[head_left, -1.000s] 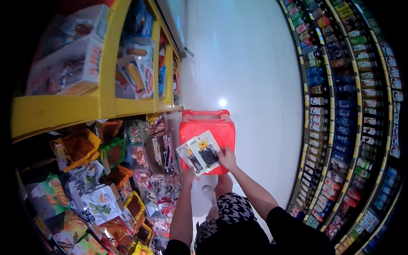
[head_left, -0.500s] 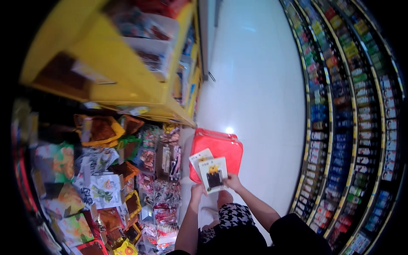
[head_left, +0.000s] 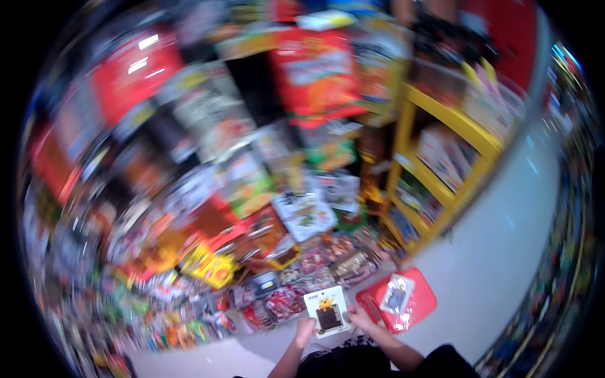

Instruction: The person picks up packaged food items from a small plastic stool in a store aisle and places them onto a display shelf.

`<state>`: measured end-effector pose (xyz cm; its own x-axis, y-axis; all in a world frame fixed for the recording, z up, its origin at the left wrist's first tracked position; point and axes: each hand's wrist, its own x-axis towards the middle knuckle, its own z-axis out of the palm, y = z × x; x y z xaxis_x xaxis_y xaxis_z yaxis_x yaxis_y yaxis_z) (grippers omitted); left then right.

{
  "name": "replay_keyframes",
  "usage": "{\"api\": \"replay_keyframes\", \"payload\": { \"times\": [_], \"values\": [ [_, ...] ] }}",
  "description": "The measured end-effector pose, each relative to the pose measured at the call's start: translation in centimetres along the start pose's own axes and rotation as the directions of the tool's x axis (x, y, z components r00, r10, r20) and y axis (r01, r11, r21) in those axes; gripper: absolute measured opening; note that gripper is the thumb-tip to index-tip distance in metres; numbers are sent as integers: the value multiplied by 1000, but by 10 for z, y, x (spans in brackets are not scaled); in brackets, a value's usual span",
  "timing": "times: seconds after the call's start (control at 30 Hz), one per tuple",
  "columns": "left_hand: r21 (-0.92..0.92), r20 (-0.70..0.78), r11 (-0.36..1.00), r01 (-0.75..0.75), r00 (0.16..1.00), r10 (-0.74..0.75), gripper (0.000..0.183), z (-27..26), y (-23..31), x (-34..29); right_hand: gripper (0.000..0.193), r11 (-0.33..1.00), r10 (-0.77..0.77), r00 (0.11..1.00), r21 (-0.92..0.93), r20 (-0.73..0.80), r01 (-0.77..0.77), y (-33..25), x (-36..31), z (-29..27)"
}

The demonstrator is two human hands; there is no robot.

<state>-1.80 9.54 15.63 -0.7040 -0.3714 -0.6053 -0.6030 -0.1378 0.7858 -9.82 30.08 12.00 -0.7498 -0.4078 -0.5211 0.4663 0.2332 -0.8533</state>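
Observation:
A white carded package [head_left: 326, 293] with a yellow cartoon figure and a dark square item on it is held upright in front of me. My left hand [head_left: 305, 327] is closed on its left edge, and my right hand [head_left: 360, 317] grips the right edge. To the right of it stands a red shopping basket [head_left: 421, 296] on the floor. A second pale package [head_left: 397, 294] lies in or on the basket; its print is blurred.
Racks of bagged snacks rise ahead and to the left, with a red-orange bag [head_left: 318, 79] and a yellow bag [head_left: 210, 264] among them. Beyond the basket stands a yellow shelf unit [head_left: 455, 201]. Pale floor [head_left: 488, 271] stretches along the right, bordered by blurred shelves.
My view has swung left toward the snack racks. The two packages were together at my hands; now one is between my hands and the other lies at the basket.

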Motion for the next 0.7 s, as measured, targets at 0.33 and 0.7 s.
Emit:
{"api": "replay_keyframes", "payload": {
  "times": [0.33, 0.7],
  "values": [
    [-3, -331, 997, -73, 941, 68, 42, -184, -25, -179, 22, 986, -133, 910, 148, 393, 80, -57, -79, 199],
    [-287, -706, 947, -141, 700, -110, 38, -243, -88, -301, 22, 940, -246, 716, -19, 653, 340, -22, -94, 357]
  ]
}}
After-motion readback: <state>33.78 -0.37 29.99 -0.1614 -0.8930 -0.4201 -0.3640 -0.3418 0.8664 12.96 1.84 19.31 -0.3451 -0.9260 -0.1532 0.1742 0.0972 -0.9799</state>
